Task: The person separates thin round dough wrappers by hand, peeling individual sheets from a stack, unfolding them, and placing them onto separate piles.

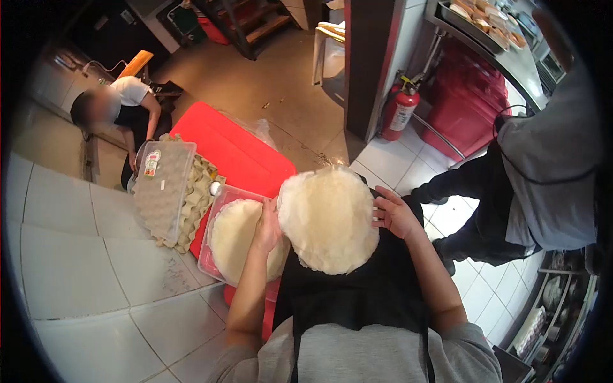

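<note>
A round stack of thin, pale tortillas [329, 220] is held up in front of my black apron. My left hand [269, 226] grips its left edge, with some fingers hidden. At the opposite edge, my right hand [394, 214] holds the stack lightly with slightly spread fingertips. Just left of my left hand, a clear plastic container [205, 258] holds more tortillas [239, 236], partly covered by my forearm.
Below the container lies a large red lid [236, 143]. Egg cartons [201, 191] with a clear plastic lid [159, 163] stand left. A crouching person [137, 96] is beyond; another person [549, 166] stands right. A fire extinguisher [401, 112] stands by the pillar.
</note>
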